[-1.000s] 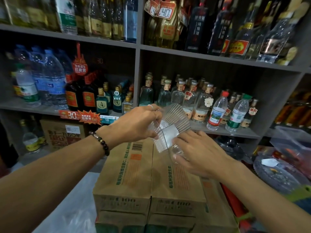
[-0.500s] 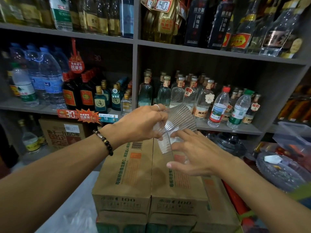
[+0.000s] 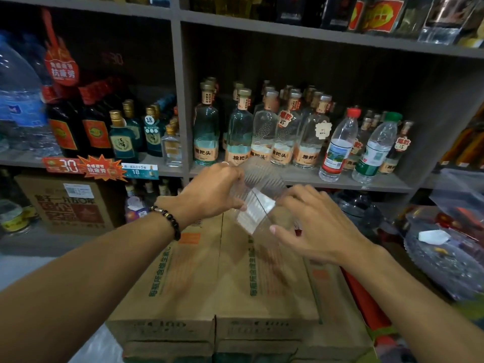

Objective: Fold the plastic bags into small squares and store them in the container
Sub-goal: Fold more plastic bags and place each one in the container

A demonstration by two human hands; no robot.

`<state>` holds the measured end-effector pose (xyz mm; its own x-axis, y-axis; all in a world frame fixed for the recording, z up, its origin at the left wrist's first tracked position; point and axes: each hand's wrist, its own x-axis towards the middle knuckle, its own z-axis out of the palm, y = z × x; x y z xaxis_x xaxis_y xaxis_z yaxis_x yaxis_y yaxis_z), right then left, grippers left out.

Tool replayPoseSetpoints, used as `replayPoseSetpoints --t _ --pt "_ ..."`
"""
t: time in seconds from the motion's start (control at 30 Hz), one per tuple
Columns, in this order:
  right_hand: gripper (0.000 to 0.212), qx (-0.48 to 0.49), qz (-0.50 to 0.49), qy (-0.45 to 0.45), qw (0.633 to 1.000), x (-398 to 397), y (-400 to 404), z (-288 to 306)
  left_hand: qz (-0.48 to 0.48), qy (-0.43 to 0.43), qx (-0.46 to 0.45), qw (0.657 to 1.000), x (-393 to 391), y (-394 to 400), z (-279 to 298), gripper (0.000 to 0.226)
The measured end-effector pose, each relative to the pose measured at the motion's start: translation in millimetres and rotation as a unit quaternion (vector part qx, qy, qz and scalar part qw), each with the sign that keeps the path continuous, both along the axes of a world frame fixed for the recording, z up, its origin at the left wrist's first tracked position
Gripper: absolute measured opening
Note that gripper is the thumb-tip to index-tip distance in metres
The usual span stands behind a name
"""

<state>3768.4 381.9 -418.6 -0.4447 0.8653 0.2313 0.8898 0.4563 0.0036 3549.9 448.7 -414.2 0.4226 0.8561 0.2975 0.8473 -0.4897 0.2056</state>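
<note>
Just above the cardboard boxes [image 3: 199, 279]: left hand [image 3: 209, 195] gripping the clear ribbed container [image 3: 262, 184], folded plastic bag [image 3: 255, 212] inside, right hand [image 3: 314, 226] loose-fingered, touching its lower side.

1. Grey shelving unit [image 3: 180, 106] stocked with liquor bottles [image 3: 237, 132] and water bottles [image 3: 337, 148].
2. Cardboard cartons [image 3: 199, 284] stacked below.
3. Orange price tags [image 3: 102, 169] on the shelf edge.
4. Pale floor [image 3: 23, 265].
</note>
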Motion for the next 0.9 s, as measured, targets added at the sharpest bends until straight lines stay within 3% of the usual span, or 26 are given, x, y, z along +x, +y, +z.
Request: replayPoseSetpoints --t 0.07,0.23,0.5,0.6,0.77,0.9 --pt "0.045 -0.005 -0.026 0.049 0.998 11 15 -10 0.043 -0.028 -0.006 0.999 12 23 -21 0.04" --pt "0.044 -0.051 -0.084 0.139 0.985 28 51 -46 0.119 -0.124 -0.05 0.984 47 72 -64 0.037" --pt "0.037 -0.078 -0.086 0.171 0.978 29 77 -94 0.157 -0.15 -0.06 0.974 78 107 -104 0.037" --pt "0.036 -0.082 -0.082 0.179 0.977 24 79 -99 0.162 -0.156 -0.06 0.972 75 107 -107 0.037" --pt "0.037 -0.094 -0.082 0.195 0.973 13 69 -94 0.148 -0.202 -0.088 0.964 58 79 -108 0.067" --pt "0.031 -0.098 -0.076 0.2 0.972 -5 53 -90 0.137 -0.161 -0.086 0.974 27 27 -110 0.044"
